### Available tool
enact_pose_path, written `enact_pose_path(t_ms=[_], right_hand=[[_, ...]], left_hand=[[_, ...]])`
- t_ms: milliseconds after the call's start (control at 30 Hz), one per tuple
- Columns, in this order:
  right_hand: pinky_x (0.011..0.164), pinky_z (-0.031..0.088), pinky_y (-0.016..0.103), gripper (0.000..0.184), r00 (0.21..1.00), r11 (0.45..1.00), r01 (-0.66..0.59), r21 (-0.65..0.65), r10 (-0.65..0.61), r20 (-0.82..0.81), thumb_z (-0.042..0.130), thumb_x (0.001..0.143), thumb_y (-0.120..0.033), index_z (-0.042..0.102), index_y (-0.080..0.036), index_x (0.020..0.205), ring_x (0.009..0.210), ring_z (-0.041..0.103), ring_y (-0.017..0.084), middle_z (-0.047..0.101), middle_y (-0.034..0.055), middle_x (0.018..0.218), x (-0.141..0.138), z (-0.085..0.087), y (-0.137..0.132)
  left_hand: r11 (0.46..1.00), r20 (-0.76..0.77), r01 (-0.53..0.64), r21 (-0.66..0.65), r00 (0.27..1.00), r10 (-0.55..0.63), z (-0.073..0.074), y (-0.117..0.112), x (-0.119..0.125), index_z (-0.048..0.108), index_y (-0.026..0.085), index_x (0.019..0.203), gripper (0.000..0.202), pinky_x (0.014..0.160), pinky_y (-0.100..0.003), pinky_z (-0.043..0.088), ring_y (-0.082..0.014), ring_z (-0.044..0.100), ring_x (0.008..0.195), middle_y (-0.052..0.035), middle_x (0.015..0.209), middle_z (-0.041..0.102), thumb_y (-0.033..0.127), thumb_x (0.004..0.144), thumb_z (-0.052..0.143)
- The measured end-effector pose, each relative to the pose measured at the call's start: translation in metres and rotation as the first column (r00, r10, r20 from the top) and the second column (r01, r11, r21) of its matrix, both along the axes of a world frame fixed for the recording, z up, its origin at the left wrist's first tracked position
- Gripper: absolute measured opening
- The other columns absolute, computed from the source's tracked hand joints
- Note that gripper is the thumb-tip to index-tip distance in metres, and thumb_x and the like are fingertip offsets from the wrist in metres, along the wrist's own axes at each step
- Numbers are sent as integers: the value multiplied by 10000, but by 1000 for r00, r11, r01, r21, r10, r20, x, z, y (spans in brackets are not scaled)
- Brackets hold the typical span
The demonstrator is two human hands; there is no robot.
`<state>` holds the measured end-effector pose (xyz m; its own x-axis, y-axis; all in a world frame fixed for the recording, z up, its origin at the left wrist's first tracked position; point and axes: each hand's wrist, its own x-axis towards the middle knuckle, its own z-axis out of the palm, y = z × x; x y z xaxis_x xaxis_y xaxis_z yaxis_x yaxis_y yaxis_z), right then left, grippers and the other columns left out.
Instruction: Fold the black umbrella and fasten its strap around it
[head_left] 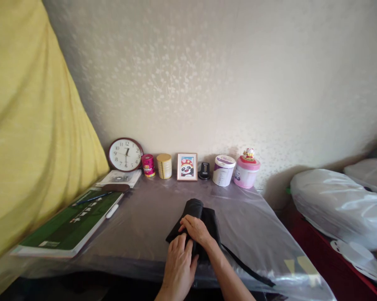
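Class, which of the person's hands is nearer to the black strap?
Right: the right hand is on the black bundle, left of the strap; the left hand is farther left.

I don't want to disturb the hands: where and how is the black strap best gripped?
Probably pinch the black strap by its loose end, from the right: it trails slim and uncovered along the table, away from the black bundle under the left hand and right hand.
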<state>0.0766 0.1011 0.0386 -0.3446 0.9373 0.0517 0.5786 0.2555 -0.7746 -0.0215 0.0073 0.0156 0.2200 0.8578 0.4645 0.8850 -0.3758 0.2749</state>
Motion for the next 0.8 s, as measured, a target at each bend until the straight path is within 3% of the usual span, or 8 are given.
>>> enact_pose_path(t_ms=[100,233,367,433,567,667,800], right_hand=[[666,403,182,312,999,999,-11,36,10,35,331,905,-297,611,-186,824,727,608,96,674,1,783,0,0,-1],[732,408,210,285,996,980,-73,187,63,59,374,903,-299,638,-208,846,793,580,118,661,-2,847,5,-1,-10],[796,424,225,277,994,944,-31,327,62,-86,372,914,-320,626,-224,972,864,556,120,654,2,890,16,-7,-22],[854,416,240,277,994,911,-47,410,84,-72,373,914,-292,623,-210,1000,964,530,129,647,21,948,21,-11,-21],[1012,297,340,274,988,847,-153,509,131,78,370,911,-240,629,-198,989,1140,442,153,627,31,1061,24,-20,-6],[1046,212,403,273,980,852,-177,493,103,172,370,913,-250,631,-213,983,1168,424,164,619,24,1087,24,-22,12],[1052,155,402,291,965,869,-191,456,83,248,359,917,-265,647,-231,942,1169,421,159,631,9,1059,24,-23,36]], left_hand=[[1000,5,-24,16,1000,24,-11,7,2,479,181,1162,394,914,-405,412,-236,415,1093,-102,1221,375,164,772,427],[999,24,-42,35,999,41,-24,8,4,424,174,1222,461,921,-392,420,-237,385,1133,-110,1286,282,124,766,384],[997,13,-46,-65,999,47,-25,4,5,369,127,1284,533,955,-384,398,-239,375,1165,-130,1280,318,87,753,352],[989,-8,-55,-135,998,54,-25,4,6,333,111,1314,570,972,-390,382,-248,365,1191,-143,1302,324,86,746,358],[965,-79,-84,-247,995,67,-28,6,7,261,138,1360,625,991,-421,348,-278,309,1259,-169,1387,250,89,746,369],[941,-92,-100,-323,993,73,-34,8,6,189,170,1386,647,970,-420,362,-290,321,1260,-203,1399,228,102,766,365],[941,-34,-54,-334,998,45,-41,9,3,110,208,1400,643,945,-408,382,-278,374,1230,-210,1360,303,131,801,329]])
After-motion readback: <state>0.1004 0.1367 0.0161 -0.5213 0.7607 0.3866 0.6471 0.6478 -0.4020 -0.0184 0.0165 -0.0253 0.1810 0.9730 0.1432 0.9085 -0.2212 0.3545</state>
